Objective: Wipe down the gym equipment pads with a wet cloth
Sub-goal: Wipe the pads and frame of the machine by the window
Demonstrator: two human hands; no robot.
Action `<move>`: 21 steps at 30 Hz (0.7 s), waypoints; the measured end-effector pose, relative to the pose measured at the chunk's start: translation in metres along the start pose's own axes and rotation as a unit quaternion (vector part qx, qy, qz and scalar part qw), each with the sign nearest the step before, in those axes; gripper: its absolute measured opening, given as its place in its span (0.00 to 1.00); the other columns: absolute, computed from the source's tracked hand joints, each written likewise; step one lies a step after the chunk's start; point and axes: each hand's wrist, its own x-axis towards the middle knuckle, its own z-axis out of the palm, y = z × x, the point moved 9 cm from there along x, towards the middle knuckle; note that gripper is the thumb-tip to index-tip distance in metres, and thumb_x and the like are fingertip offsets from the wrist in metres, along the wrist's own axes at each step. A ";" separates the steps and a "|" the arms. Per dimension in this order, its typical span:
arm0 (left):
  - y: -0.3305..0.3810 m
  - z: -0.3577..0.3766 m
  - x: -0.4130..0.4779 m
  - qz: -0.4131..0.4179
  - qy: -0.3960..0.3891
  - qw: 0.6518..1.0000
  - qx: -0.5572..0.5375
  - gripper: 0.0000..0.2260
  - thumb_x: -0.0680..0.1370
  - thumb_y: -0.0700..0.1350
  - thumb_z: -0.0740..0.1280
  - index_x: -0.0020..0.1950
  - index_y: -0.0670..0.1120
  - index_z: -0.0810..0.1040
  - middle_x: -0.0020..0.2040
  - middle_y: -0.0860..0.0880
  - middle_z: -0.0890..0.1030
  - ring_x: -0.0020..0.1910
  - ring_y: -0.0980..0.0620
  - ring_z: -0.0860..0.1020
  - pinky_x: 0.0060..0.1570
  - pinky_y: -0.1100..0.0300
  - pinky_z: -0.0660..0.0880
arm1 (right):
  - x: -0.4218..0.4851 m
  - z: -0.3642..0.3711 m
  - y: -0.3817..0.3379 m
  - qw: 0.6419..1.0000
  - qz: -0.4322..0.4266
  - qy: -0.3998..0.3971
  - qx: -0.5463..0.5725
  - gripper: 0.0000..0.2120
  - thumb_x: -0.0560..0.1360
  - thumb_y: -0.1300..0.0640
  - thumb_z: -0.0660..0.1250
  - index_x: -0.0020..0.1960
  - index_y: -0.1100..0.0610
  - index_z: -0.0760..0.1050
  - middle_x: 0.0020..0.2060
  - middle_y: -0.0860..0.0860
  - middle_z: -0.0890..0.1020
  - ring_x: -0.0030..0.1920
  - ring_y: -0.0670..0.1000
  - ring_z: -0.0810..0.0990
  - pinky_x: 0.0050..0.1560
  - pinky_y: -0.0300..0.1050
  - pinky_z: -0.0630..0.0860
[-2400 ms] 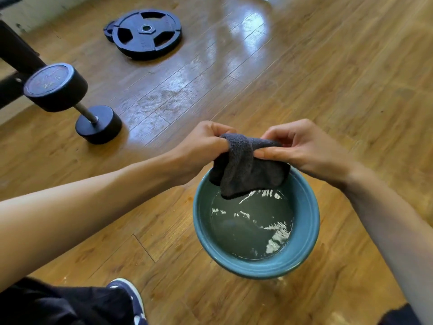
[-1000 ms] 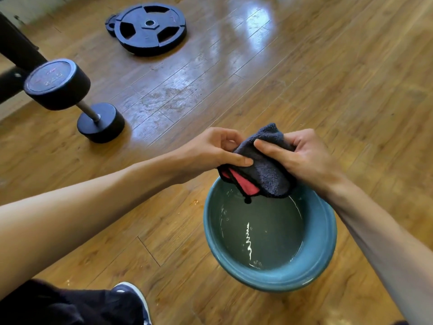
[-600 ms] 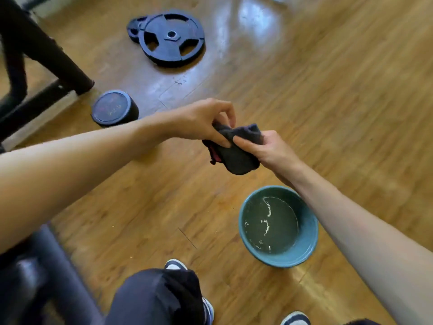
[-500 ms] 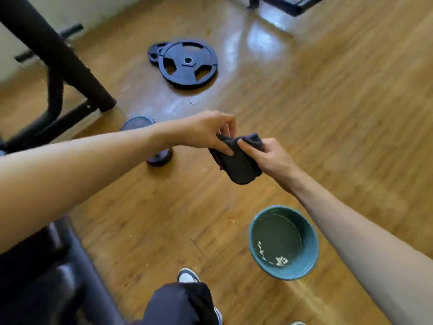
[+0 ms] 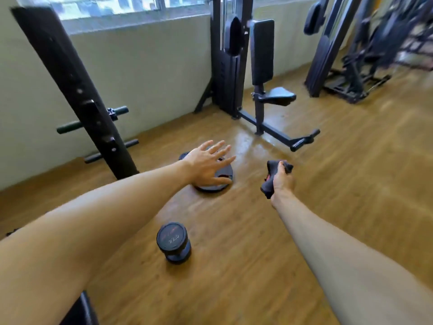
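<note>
On the wooden floor [image 5: 234,266], nearest of all, a black dumbbell [image 5: 173,241] stands on end between the two outstretched forearms. Beyond it, the right grip [image 5: 282,182] is curled tight round a dark cloth [image 5: 271,167] with a trace of red at its edge, held in the air above the boards. The left grip [image 5: 206,165] is spread wide, fingers straight and splayed, holding nothing. It lies over a black weight plate [image 5: 210,188] flat on the floor; whether it touches the plate I cannot tell. Toward the floor's far edge by the wall, a slanted black rack upright [image 5: 77,90] rises at the left. Further along the wall stands a machine with a black seat pad [image 5: 277,96] and an upright back pad [image 5: 262,50]. Blurred frames fill the far right corner.
</note>
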 end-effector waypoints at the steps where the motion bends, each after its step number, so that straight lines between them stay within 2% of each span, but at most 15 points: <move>1: -0.011 -0.010 0.009 -0.008 0.002 1.000 -0.006 0.39 0.79 0.73 0.42 0.85 0.53 0.43 0.85 0.45 0.44 0.84 0.44 0.41 0.82 0.45 0.43 | 0.013 0.002 -0.015 0.999 -0.020 0.000 -0.046 0.19 0.85 0.44 0.60 0.64 0.60 0.74 0.50 0.57 0.80 0.43 0.54 0.76 0.46 0.57 0.77; 2: -0.021 -0.019 0.021 -0.015 0.003 1.000 -0.009 0.40 0.78 0.74 0.41 0.85 0.53 0.42 0.85 0.45 0.43 0.84 0.45 0.41 0.82 0.45 0.43 | 0.030 0.004 -0.031 0.992 -0.052 -0.004 -0.119 0.23 0.84 0.42 0.60 0.65 0.61 0.74 0.47 0.57 0.80 0.42 0.56 0.78 0.45 0.58 0.79; 3: -0.029 -0.025 0.037 -0.017 0.002 1.000 -0.010 0.41 0.77 0.74 0.40 0.85 0.53 0.41 0.85 0.46 0.43 0.84 0.45 0.41 0.82 0.45 0.42 | 0.050 0.007 -0.048 0.970 -0.094 -0.012 -0.222 0.24 0.83 0.41 0.61 0.67 0.60 0.75 0.50 0.57 0.82 0.46 0.60 0.80 0.50 0.59 0.80; 4: -0.036 -0.028 0.054 -0.018 0.000 1.000 -0.012 0.43 0.75 0.75 0.37 0.85 0.53 0.41 0.85 0.46 0.43 0.83 0.45 0.41 0.82 0.45 0.42 | 0.070 0.013 -0.064 0.934 -0.139 -0.025 -0.327 0.25 0.83 0.42 0.61 0.70 0.59 0.74 0.57 0.60 0.81 0.54 0.63 0.80 0.57 0.59 0.79; 6: -0.047 -0.030 0.091 -0.015 -0.003 1.000 -0.011 0.46 0.71 0.76 0.33 0.85 0.53 0.40 0.85 0.46 0.42 0.83 0.45 0.41 0.81 0.45 0.42 | 0.108 0.033 -0.090 0.837 -0.234 -0.071 -0.489 0.25 0.84 0.45 0.60 0.77 0.54 0.69 0.73 0.63 0.71 0.70 0.66 0.71 0.69 0.59 0.71; 7: -0.053 -0.029 0.111 -0.017 -0.002 1.000 -0.008 0.45 0.72 0.76 0.34 0.84 0.53 0.40 0.85 0.46 0.42 0.83 0.44 0.40 0.81 0.44 0.42 | 0.124 0.045 -0.103 0.784 -0.275 -0.096 -0.549 0.24 0.85 0.44 0.58 0.79 0.49 0.66 0.77 0.62 0.65 0.75 0.65 0.65 0.74 0.60 0.65; 9: -0.066 -0.024 0.156 -0.022 -0.002 1.000 -0.005 0.42 0.76 0.75 0.37 0.84 0.53 0.40 0.85 0.46 0.42 0.83 0.45 0.40 0.81 0.44 0.41 | 0.161 0.069 -0.121 0.686 -0.323 -0.132 -0.638 0.24 0.85 0.43 0.55 0.81 0.42 0.61 0.81 0.59 0.57 0.80 0.63 0.56 0.78 0.64 0.55; 10: -0.074 -0.022 0.181 -0.028 0.003 1.000 -0.008 0.41 0.77 0.74 0.39 0.84 0.53 0.40 0.85 0.46 0.42 0.83 0.45 0.40 0.81 0.43 0.41 | 0.182 0.080 -0.130 0.657 -0.335 -0.139 -0.661 0.24 0.85 0.43 0.55 0.81 0.41 0.61 0.82 0.58 0.56 0.81 0.61 0.54 0.78 0.65 0.53; 12: -0.092 -0.019 0.231 -0.036 0.010 0.999 -0.019 0.40 0.78 0.74 0.40 0.85 0.53 0.41 0.85 0.46 0.42 0.83 0.45 0.39 0.81 0.43 0.41 | 0.225 0.100 -0.147 0.646 -0.342 -0.134 -0.669 0.23 0.86 0.43 0.55 0.80 0.40 0.61 0.82 0.58 0.55 0.81 0.60 0.53 0.77 0.67 0.51; 14: -0.105 -0.015 0.281 -0.023 -0.002 0.999 -0.037 0.40 0.79 0.73 0.41 0.85 0.52 0.42 0.85 0.47 0.42 0.83 0.45 0.40 0.81 0.43 0.42 | 0.261 0.114 -0.161 0.664 -0.333 -0.140 -0.654 0.23 0.86 0.43 0.55 0.80 0.39 0.61 0.82 0.59 0.55 0.81 0.61 0.53 0.77 0.67 0.52; 17: -0.137 -0.021 0.352 -0.033 0.011 0.998 -0.043 0.40 0.79 0.73 0.41 0.85 0.53 0.42 0.85 0.47 0.42 0.83 0.45 0.40 0.81 0.43 0.42 | 0.313 0.134 -0.186 0.666 -0.329 -0.141 -0.655 0.23 0.86 0.43 0.55 0.80 0.39 0.60 0.82 0.59 0.55 0.81 0.61 0.53 0.77 0.67 0.52; 21: -0.175 -0.036 0.428 -0.026 0.019 0.999 -0.035 0.41 0.78 0.74 0.42 0.85 0.53 0.43 0.85 0.47 0.43 0.84 0.45 0.41 0.82 0.43 0.43 | 0.378 0.159 -0.233 0.693 -0.328 -0.120 -0.630 0.24 0.85 0.41 0.56 0.80 0.40 0.60 0.81 0.61 0.56 0.80 0.63 0.54 0.77 0.67 0.54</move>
